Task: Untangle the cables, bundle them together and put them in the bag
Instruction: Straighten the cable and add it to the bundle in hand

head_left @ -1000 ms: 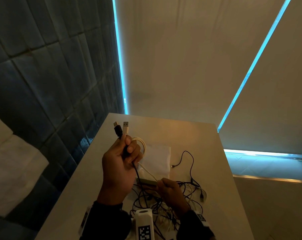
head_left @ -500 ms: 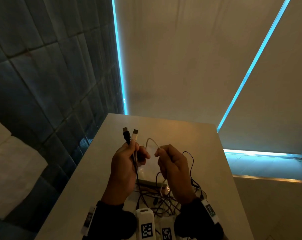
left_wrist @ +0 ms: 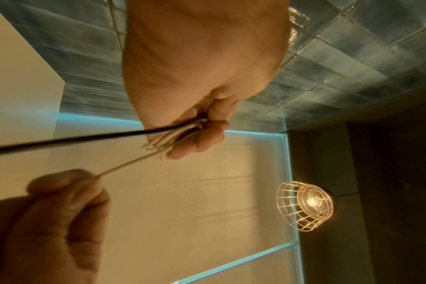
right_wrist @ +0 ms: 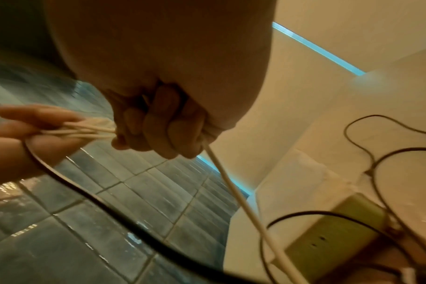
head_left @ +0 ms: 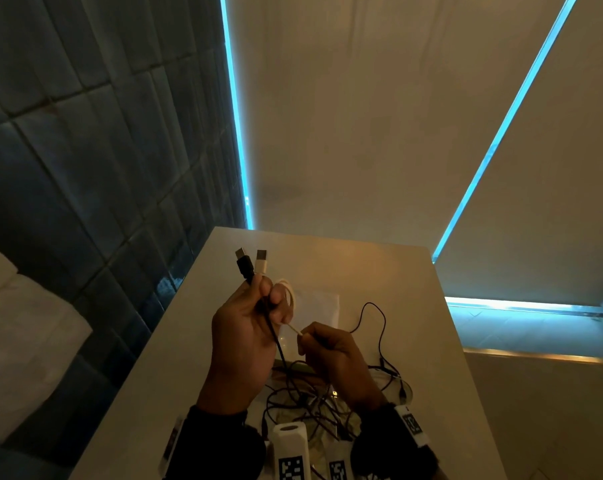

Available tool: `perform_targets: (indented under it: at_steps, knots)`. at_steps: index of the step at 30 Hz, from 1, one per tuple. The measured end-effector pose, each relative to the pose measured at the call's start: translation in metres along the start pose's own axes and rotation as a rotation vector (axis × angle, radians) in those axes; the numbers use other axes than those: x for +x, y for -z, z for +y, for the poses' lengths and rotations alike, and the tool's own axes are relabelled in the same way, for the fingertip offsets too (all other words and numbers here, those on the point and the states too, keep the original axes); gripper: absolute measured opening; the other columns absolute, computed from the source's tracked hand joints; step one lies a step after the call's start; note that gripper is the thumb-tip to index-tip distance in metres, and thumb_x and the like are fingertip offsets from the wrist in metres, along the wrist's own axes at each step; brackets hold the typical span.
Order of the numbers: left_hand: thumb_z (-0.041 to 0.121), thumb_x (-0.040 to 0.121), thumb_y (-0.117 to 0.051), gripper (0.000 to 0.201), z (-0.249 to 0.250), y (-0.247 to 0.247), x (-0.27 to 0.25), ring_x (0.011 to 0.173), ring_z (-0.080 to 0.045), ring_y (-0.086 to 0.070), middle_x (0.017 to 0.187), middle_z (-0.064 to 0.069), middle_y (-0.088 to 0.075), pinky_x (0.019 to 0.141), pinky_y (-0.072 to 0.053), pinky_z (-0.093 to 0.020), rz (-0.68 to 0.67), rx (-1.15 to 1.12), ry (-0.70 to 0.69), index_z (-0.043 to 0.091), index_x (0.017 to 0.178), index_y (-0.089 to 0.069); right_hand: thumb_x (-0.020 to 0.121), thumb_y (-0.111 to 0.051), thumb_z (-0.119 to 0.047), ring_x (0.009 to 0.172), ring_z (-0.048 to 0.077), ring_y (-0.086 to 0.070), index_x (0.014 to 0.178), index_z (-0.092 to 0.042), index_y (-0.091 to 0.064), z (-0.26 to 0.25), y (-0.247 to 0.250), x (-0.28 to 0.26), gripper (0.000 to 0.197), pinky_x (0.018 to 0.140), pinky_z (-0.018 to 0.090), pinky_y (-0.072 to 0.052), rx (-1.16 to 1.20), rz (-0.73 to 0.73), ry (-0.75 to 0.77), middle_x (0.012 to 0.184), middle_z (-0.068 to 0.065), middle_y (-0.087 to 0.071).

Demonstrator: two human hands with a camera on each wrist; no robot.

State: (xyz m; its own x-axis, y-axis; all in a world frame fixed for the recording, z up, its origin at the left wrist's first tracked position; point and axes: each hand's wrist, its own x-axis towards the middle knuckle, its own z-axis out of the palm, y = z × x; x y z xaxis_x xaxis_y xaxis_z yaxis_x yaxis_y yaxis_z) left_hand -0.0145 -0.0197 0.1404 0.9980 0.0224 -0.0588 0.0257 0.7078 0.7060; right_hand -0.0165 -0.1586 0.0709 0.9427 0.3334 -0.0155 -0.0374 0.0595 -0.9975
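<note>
over the counter (head_left: 203,341), in the lower middle of the head view, my left hand (head_left: 244,337) is raised with its fingers curled round two cables at once. the black cable (head_left: 274,336) and the white cable (head_left: 289,292) both poke their usb plugs up out of my fist, side by side, black on the left. the white one is wound in several loops against my fingers, and the left wrist view shows those pale strands bunched under my fingertips (left_wrist: 200,138).

just to the lower right, my right hand (head_left: 331,351) is closed round the free run of the white cable, which stretches taut and short between the two hands. in the right wrist view the same cable comes out below my curled fingers (right_wrist: 163,132) and drops to the counter.

below both hands lies the tangle of thin dark cables (head_left: 314,400), with one loop (head_left: 376,320) curling out toward the right. a green block (right_wrist: 338,232) sits among them. the white bag (head_left: 321,306) lies flat on the counter behind my hands, toward the centre of the frame.

a caged lamp (left_wrist: 304,207) glows at the right of the left wrist view.
</note>
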Motion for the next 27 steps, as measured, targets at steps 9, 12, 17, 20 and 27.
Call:
perform_targets:
  at_steps: [9, 12, 17, 20, 27]
  knots:
    - [0.022, 0.097, -0.033, 0.030, 0.000, 0.001, 0.000, 0.047, -0.011, -0.029, 0.058, 0.001, -0.037, 0.048, -0.032, -0.022, -0.023, 0.012, -0.004, 0.013, 0.070, -0.042, 0.097, -0.046, 0.001, 0.044, -0.004, -0.047, 0.073, -0.002, -0.049, 0.049, 0.012, 0.000, 0.024, 0.046, 0.010, -0.039, 0.013, 0.097, -0.064, 0.048, -0.013, -0.048]
    - [0.022, 0.098, -0.034, 0.031, -0.001, 0.002, 0.000, 0.046, -0.011, -0.029, 0.061, -0.002, -0.044, 0.048, -0.030, -0.023, -0.018, 0.001, 0.001, 0.012, 0.071, -0.044, 0.094, -0.051, -0.010, 0.046, -0.002, -0.044, 0.071, -0.002, -0.050, 0.071, 0.016, 0.002, 0.024, 0.048, 0.012, -0.037, 0.012, 0.134, -0.071, 0.050, -0.012, -0.046]
    - [0.022, 0.099, -0.032, 0.035, 0.003, 0.004, 0.000, 0.046, -0.010, -0.028, 0.062, -0.001, -0.044, 0.049, -0.028, -0.023, -0.057, -0.086, 0.002, 0.014, 0.068, -0.047, 0.087, -0.052, -0.021, 0.050, 0.002, -0.038, 0.070, -0.006, -0.051, 0.093, 0.019, 0.009, 0.023, 0.052, 0.015, -0.033, -0.031, 0.146, -0.070, 0.054, -0.012, -0.045]
    - [0.023, 0.097, -0.034, 0.033, 0.005, 0.005, 0.002, 0.046, -0.008, -0.026, 0.060, 0.002, -0.038, 0.048, -0.027, -0.022, -0.067, -0.091, -0.005, 0.015, 0.068, -0.046, 0.087, -0.055, -0.025, 0.052, 0.003, -0.039, 0.064, -0.017, -0.054, 0.106, 0.021, 0.007, 0.025, 0.053, 0.018, -0.033, -0.055, 0.180, -0.099, 0.054, -0.010, -0.046]
    - [0.027, 0.087, -0.042, 0.022, 0.002, 0.008, 0.006, 0.043, -0.007, -0.025, 0.058, 0.003, -0.036, 0.044, -0.024, -0.021, -0.006, 0.034, 0.012, 0.013, 0.070, -0.041, 0.082, -0.060, -0.025, 0.057, 0.016, -0.045, 0.059, -0.018, -0.057, 0.102, 0.021, 0.009, 0.024, 0.055, 0.028, -0.037, -0.142, 0.331, -0.192, 0.057, 0.001, -0.049]
